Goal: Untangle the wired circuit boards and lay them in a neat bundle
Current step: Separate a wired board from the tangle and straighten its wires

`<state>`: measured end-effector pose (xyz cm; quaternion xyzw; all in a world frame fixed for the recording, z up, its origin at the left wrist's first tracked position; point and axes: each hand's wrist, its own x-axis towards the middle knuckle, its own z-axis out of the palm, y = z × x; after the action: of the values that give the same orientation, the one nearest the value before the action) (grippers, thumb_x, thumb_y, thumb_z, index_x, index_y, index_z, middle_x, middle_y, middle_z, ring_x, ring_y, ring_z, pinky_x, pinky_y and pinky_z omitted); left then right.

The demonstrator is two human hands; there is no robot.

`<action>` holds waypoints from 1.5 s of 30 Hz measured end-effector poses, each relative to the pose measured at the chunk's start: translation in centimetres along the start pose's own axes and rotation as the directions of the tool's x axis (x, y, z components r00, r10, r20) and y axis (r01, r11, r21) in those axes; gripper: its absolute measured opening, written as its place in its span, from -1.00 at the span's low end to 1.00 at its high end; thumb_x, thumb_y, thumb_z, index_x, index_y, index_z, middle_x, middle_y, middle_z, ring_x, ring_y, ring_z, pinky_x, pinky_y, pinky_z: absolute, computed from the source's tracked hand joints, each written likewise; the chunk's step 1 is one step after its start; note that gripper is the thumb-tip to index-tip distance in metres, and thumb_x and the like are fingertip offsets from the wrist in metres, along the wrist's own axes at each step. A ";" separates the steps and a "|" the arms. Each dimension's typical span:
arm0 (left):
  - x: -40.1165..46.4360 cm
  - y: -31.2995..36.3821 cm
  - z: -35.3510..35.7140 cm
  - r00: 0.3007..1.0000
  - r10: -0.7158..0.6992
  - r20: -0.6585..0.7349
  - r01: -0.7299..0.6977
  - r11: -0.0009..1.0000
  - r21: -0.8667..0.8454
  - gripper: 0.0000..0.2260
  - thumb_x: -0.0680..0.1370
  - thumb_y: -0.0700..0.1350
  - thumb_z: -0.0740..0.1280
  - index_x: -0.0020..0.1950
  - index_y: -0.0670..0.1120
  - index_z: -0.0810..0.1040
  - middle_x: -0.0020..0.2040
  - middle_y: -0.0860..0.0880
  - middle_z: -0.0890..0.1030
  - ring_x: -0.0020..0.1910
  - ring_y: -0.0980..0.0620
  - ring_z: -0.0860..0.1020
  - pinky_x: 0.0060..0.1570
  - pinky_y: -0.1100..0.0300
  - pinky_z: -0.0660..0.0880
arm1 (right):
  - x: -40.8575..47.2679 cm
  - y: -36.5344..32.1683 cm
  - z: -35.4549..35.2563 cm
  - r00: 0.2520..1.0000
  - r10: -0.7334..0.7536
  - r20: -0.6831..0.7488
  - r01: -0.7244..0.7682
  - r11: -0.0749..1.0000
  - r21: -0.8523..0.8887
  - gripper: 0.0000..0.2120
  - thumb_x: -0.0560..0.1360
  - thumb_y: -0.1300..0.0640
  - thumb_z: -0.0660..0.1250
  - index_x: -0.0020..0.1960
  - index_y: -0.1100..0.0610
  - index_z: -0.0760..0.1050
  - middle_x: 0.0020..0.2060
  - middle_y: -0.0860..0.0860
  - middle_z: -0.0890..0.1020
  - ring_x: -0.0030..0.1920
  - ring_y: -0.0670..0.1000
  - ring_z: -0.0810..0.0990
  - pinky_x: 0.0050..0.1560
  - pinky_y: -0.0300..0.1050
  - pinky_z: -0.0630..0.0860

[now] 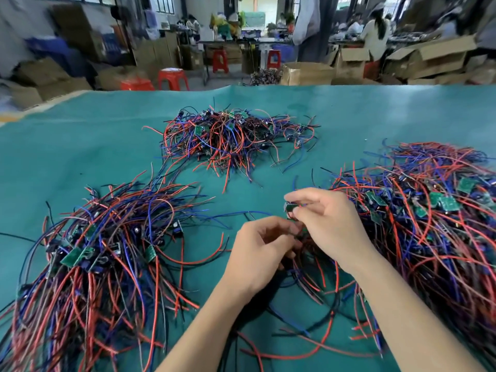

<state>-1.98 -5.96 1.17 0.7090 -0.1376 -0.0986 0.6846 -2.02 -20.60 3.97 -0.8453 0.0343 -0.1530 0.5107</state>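
Small green circuit boards with red, blue and black wires lie in three heaps on the teal table cover (80,146). The combed-out bundle (102,253) lies at the left with its wires running toward me. A tangled heap (236,138) sits in the far middle, and a large tangled heap (429,210) fills the right. My right hand (330,224) pinches a small green board (290,208) between thumb and fingertips. Just below it, my left hand (260,251) grips a cluster of boards and wires (300,232), whose wires hang down between my forearms.
The table's far edge (268,85) runs across the view. Beyond it stand red plastic stools (173,79), open cardboard boxes (426,60) and other people at work benches. Loose wire ends (308,339) trail across the cover near my forearms.
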 end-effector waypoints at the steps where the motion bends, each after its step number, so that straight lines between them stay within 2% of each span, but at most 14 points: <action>1: 0.0 0.0 0.0 1.000 0.004 -0.002 -0.004 1.000 -0.011 -0.82 0.56 -0.32 0.29 -0.07 -0.12 0.65 -0.22 -0.09 0.69 -0.34 0.08 0.57 -0.45 0.29 0.43 | 0.0 -0.1 0.0 1.000 -0.006 -0.019 0.007 0.998 0.058 -0.76 0.40 0.21 0.39 -0.06 -0.08 0.71 -0.19 -0.20 0.74 -0.16 -0.20 0.71 -0.10 -0.41 0.51; 4: 0.1 0.1 0.1 0.999 -0.008 -0.034 0.004 0.995 -0.104 -0.85 0.62 -0.24 0.25 -0.01 -0.18 0.62 -0.22 -0.08 0.66 -0.30 0.05 0.58 -0.45 0.27 0.45 | -0.1 -0.3 -0.4 0.995 0.017 -0.093 0.006 0.971 0.238 -0.67 0.39 0.37 0.44 -0.06 -0.06 0.71 -0.12 -0.14 0.76 -0.15 -0.05 0.75 -0.07 -0.23 0.59; 6: 0.2 0.3 0.1 0.998 -0.022 -0.064 0.011 0.987 -0.161 -0.85 0.64 -0.18 0.25 0.02 -0.19 0.59 -0.22 -0.05 0.66 -0.28 0.03 0.59 -0.46 0.26 0.47 | -0.1 -0.3 -0.9 0.992 0.010 -0.128 0.020 0.972 0.235 -0.66 0.37 0.37 0.48 -0.06 -0.06 0.72 -0.11 -0.12 0.76 -0.13 -0.08 0.74 -0.05 -0.13 0.63; 12: 0.3 0.2 0.0 0.998 0.018 -0.066 -0.028 0.988 -0.149 -0.78 0.66 -0.11 0.25 -0.02 -0.18 0.63 -0.23 -0.12 0.64 -0.27 0.08 0.60 -0.42 0.25 0.49 | -0.8 -0.6 0.5 0.992 -0.124 -0.012 0.124 0.992 0.014 -0.63 0.38 0.35 0.45 -0.09 -0.14 0.68 -0.14 -0.29 0.73 -0.18 -0.25 0.69 -0.12 -0.40 0.56; 16: 0.4 0.1 -0.2 0.996 0.020 -0.082 -0.035 0.982 -0.184 -0.77 0.66 -0.14 0.25 -0.05 -0.25 0.61 -0.21 -0.09 0.63 -0.25 0.11 0.59 -0.43 0.28 0.48 | -0.8 -0.6 0.6 0.997 -0.075 0.034 0.071 0.992 0.107 -0.70 0.37 0.29 0.46 -0.05 -0.08 0.71 -0.13 -0.19 0.75 -0.21 -0.12 0.71 -0.15 -0.26 0.59; 19: 0.4 0.0 -0.4 0.994 0.036 -0.103 -0.057 0.975 -0.213 -0.80 0.66 -0.15 0.26 -0.07 -0.18 0.61 -0.18 -0.13 0.62 -0.19 0.07 0.58 -0.43 0.28 0.47 | -0.8 -0.7 0.5 1.000 0.002 0.013 -0.004 0.981 0.192 -0.77 0.27 0.13 0.48 -0.09 -0.08 0.67 -0.30 -0.01 0.73 -0.38 -0.06 0.65 -0.27 -0.21 0.52; 22: 0.5 -0.2 -0.3 0.987 0.063 -0.145 -0.088 0.981 -0.172 -0.80 0.65 -0.13 0.28 -0.10 -0.16 0.62 -0.24 -0.10 0.57 -0.37 0.06 0.46 -0.47 0.32 0.40 | -0.7 -0.5 0.3 1.000 0.028 -0.012 -0.026 0.986 0.164 -0.84 0.25 0.06 0.52 -0.17 -0.05 0.63 -0.38 0.00 0.69 -0.45 -0.02 0.62 -0.39 -0.20 0.44; 28: 0.6 -0.5 -0.5 0.980 0.057 -0.190 -0.082 0.989 -0.126 -0.80 0.65 -0.10 0.29 -0.10 -0.11 0.66 -0.32 0.00 0.58 -0.50 0.06 0.40 -0.50 0.31 0.35 | -0.4 -0.6 -0.7 0.989 0.103 0.104 -0.124 0.967 0.223 -0.91 0.44 0.23 0.52 -0.23 0.12 0.67 -0.45 0.09 0.65 -0.60 0.02 0.49 -0.61 -0.29 0.26; 32: 0.6 -0.5 -0.2 0.979 0.073 -0.189 -0.099 0.986 -0.132 -0.89 0.64 -0.18 0.29 0.07 -0.13 0.61 -0.29 -0.02 0.62 -0.37 0.04 0.50 -0.53 0.28 0.37 | -0.3 -0.9 -1.4 0.969 0.182 0.168 -0.233 0.898 0.373 -0.90 0.47 0.26 0.49 -0.23 0.18 0.68 -0.49 0.08 0.54 -0.62 -0.02 0.39 -0.61 -0.31 0.22; 36: 0.5 -0.4 -0.4 0.985 0.090 -0.150 -0.116 0.978 -0.175 -0.78 0.64 -0.19 0.30 0.26 -0.01 0.54 -0.21 -0.08 0.69 -0.36 0.05 0.57 -0.53 0.26 0.41 | -0.5 -0.9 -1.6 0.961 0.153 0.229 -0.239 0.878 0.415 -0.87 0.49 0.24 0.47 -0.24 0.18 0.67 -0.47 0.10 0.53 -0.62 -0.02 0.38 -0.59 -0.30 0.23; 38: 0.5 -0.3 -0.3 0.983 0.070 -0.172 -0.105 0.974 -0.202 -0.80 0.63 -0.19 0.31 0.26 -0.06 0.53 -0.12 -0.10 0.71 -0.27 0.05 0.62 -0.49 0.24 0.46 | -0.5 -0.9 -1.1 0.985 0.122 0.121 -0.163 0.884 0.439 -0.88 0.49 0.23 0.48 -0.23 0.15 0.69 -0.47 0.09 0.57 -0.61 -0.01 0.41 -0.60 -0.27 0.25; 40: 0.5 -0.2 -0.2 0.976 0.054 -0.212 -0.107 0.963 -0.246 -0.84 0.61 -0.21 0.35 0.18 -0.12 0.53 -0.07 -0.09 0.69 -0.16 0.06 0.63 -0.42 0.23 0.52 | -0.4 -0.6 -0.7 0.985 0.068 -0.160 0.001 0.918 0.396 -0.88 0.49 0.18 0.49 -0.22 0.04 0.71 -0.45 0.06 0.63 -0.60 -0.01 0.45 -0.58 -0.25 0.29; 43: 0.6 -0.6 -0.3 0.967 0.092 -0.238 -0.146 0.965 -0.220 -0.92 0.56 -0.28 0.39 0.02 -0.18 0.52 -0.21 -0.05 0.54 -0.23 0.07 0.51 -0.35 0.20 0.54 | -0.4 -0.1 -0.3 0.845 -0.059 -0.531 0.186 0.964 0.189 -0.92 0.49 0.05 0.45 -0.17 -0.08 0.69 -0.39 -0.03 0.69 -0.54 -0.01 0.57 -0.44 -0.10 0.48; 45: 0.5 -0.6 -0.4 0.975 0.098 -0.198 -0.136 0.972 -0.192 -0.94 0.58 -0.27 0.37 -0.08 -0.15 0.55 -0.27 -0.05 0.52 -0.27 0.05 0.51 -0.38 0.23 0.51 | -0.5 0.0 0.0 0.811 -0.164 -0.562 0.219 0.975 0.031 -0.92 0.51 0.00 0.41 -0.08 -0.07 0.68 -0.34 -0.08 0.71 -0.43 0.01 0.65 -0.30 0.11 0.61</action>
<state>-1.34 -5.77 0.63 0.6317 -0.1038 -0.0045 0.7683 -2.47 -20.54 3.84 -0.7382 0.0887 -0.4443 0.4998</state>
